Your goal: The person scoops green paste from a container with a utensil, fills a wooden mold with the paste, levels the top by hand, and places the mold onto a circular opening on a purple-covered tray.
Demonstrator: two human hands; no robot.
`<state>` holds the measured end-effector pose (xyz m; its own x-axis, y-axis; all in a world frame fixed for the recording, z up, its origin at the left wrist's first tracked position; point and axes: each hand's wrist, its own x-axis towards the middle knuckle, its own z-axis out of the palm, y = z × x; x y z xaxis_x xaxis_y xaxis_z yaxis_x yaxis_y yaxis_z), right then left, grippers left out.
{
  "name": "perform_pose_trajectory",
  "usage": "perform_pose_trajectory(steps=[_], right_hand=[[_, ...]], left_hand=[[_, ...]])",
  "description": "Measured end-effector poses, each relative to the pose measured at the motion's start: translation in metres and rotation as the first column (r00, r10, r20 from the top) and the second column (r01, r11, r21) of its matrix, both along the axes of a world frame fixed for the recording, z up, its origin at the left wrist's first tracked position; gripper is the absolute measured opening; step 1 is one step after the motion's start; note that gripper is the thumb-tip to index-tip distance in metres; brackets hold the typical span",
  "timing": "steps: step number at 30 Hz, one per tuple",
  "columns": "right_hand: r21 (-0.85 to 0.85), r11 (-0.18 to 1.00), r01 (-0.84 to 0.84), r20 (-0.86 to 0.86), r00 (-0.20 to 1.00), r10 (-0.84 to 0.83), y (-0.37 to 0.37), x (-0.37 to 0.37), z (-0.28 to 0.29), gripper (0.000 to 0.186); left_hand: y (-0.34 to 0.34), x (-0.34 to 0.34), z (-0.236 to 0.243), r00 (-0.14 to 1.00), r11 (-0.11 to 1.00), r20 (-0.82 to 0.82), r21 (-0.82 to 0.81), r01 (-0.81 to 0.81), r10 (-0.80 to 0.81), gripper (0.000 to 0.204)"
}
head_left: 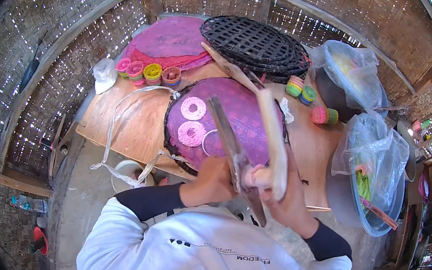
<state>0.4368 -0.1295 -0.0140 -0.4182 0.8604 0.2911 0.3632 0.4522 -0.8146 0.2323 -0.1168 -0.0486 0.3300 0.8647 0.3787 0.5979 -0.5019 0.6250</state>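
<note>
A wooden lever tool has a dark bar [225, 131] and a pale bar [275, 131], with a pink mass [255, 173] between their near ends. My left hand [213, 180] is closed at the dark bar's lower part. My right hand [291, 201] is closed around the pale bar's near end. Under the tool, a round mat in purple [242, 98] with a black rim bears two pink lacy rings [193, 108] and a thin white hoop [203, 149]. A looped white cord [116, 109] lies left of the mat.
Stacked black woven trays [254, 40], pink sheets [166, 37] and several small coloured cups [152, 73] sit at the back of the plywood table [104, 126]. Bagged tubs [342, 69] [369, 202] stand on the right. A white bag [104, 75] is at left, a bucket [129, 181] below.
</note>
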Motion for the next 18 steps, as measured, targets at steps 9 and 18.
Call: perform_pose_trajectory(steps=[9, 18], right_hand=[[-0.756, 0.625, -0.194, -0.085, 0.976, 0.201, 0.053, -0.016, 0.04, 0.071], [-0.759, 0.487, -0.432, -0.3, 0.896, 0.327, 0.102, -0.004, 0.029, 0.059]], left_hand=[[0.051, -0.021, -0.033, 0.83, 0.99, 0.548, -0.136, -0.039, 0.107, 0.052], [0.153, -0.114, 0.037, -0.223, 0.719, 0.959, 0.279, 0.636, -0.174, 0.091]])
